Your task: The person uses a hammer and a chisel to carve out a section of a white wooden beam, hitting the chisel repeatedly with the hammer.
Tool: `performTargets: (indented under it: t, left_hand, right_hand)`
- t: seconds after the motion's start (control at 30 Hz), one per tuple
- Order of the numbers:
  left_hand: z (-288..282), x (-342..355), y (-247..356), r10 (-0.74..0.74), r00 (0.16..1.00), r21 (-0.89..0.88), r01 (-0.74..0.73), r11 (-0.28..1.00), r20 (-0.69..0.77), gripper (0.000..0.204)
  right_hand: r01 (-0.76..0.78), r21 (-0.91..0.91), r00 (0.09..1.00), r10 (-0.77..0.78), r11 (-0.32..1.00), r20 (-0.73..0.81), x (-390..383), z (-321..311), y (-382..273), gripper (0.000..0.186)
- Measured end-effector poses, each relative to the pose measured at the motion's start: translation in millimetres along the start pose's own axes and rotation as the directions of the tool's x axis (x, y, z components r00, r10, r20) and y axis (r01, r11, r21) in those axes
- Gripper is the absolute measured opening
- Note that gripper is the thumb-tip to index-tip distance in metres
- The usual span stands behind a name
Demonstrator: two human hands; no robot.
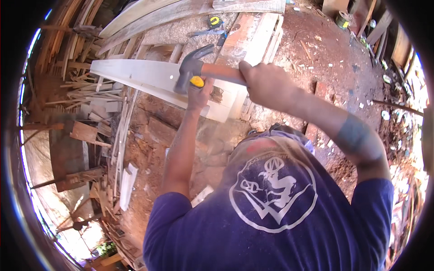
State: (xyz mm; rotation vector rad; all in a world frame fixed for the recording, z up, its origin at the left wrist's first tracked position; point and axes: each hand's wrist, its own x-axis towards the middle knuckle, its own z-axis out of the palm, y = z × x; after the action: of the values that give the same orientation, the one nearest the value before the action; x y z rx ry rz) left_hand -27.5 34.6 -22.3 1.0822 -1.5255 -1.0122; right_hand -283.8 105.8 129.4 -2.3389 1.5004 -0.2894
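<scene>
My right hand (pixel 266 88) grips the orange-brown handle of a claw hammer (pixel 219 72), whose dark head hangs over my left hand (pixel 199 95). My left hand is closed on a yellow-handled tool (pixel 197 81), probably a chisel, held upright on a long pale board (pixel 131 71); its working end is hidden behind my hand. Beside that hand, toward the board's right end, are small wood shavings (pixel 216 95). Whether the hammer head touches the tool's top cannot be told from this angle.
Stacked planks (pixel 253 36) lie beyond the board, with a yellow-and-black tape measure (pixel 215 21) and a blue-and-black tool (pixel 209 33) among them. Scrap sticks (pixel 81 90) are piled on the left. A reddish dirt floor (pixel 316 58) with debris extends to the right, near a small can (pixel 342 20).
</scene>
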Motion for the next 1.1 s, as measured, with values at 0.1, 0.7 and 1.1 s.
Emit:
performTargets:
  t: [0.1, 0.7, 1.1]
  left_hand:
    - [-3, 1, 5, -0.013, 0.999, 0.084, 0.010, 0.996, 0.033, 0.036]
    - [-21, -53, 0, 0.018, 0.997, 0.114, -0.026, 0.993, 0.069, 0.027]
    - [-1, 15, 19, -0.136, 0.987, 0.195, 0.117, 0.974, 0.088, 0.039]
  right_hand:
    - [0.019, -0.083, 0.941, -0.046, 0.996, -0.334, 2, -33, 13, 0.021]
    - [-0.200, 0.450, 0.861, 0.375, 0.870, -0.344, -41, -15, 51, 0.024]
    - [-0.281, 0.556, 0.854, 0.468, 0.782, -0.227, -43, -11, 50, 0.024]
